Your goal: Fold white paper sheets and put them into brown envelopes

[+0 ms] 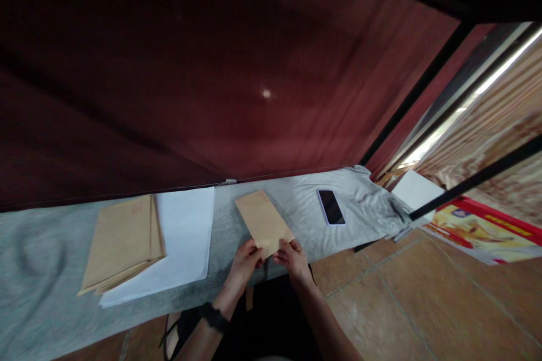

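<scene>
A brown paper envelope (263,220) lies at a slant over the grey cloth, its near edge between my two hands. My left hand (245,262) pinches its lower left corner. On the lower right corner, my right hand (292,258) grips with thumb and fingers. To the left, a pile of similar brown envelopes (121,237) rests partly on a stack of white paper (186,231). A phone (332,207) with a dark screen and a light purple edge lies to the right of the envelope.
The grey cloth (38,265) covers a long, narrow surface before a dark red fabric wall (254,96). Black frame bars (417,93) stand at the right. A red and yellow printed box (486,231) and a white sheet (417,189) sit beyond, above the tiled floor (381,304).
</scene>
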`<action>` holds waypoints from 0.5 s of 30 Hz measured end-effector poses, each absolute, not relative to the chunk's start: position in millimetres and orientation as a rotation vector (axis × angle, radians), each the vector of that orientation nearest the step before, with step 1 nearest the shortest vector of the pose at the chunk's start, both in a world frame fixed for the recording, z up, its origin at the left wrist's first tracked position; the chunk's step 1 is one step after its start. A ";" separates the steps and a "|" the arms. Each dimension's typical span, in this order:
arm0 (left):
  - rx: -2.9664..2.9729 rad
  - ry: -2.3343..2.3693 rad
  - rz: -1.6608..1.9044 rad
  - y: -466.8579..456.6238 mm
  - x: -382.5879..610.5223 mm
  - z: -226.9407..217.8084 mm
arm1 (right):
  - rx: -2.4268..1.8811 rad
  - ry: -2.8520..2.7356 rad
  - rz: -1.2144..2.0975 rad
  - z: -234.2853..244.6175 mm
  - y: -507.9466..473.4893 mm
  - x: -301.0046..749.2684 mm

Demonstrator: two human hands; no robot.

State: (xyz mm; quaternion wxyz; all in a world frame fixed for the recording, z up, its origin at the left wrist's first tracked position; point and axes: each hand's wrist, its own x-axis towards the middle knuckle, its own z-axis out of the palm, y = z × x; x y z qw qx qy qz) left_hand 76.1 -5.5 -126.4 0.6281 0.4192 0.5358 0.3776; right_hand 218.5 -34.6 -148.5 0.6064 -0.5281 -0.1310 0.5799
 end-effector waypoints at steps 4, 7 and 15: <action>1.046 1.197 0.810 -3.9 78.3 -120.5 | -1.201 -0.248 1.298 -151.9 -32.3 234.9; 1.053 1.190 0.829 -6.1 80.1 -120.2 | -1.152 -0.203 1.218 -153.8 -28.7 252.1; 1.034 1.300 0.891 -13.9 57.0 -137.4 | -1.194 -0.256 1.007 -164.7 -10.9 308.5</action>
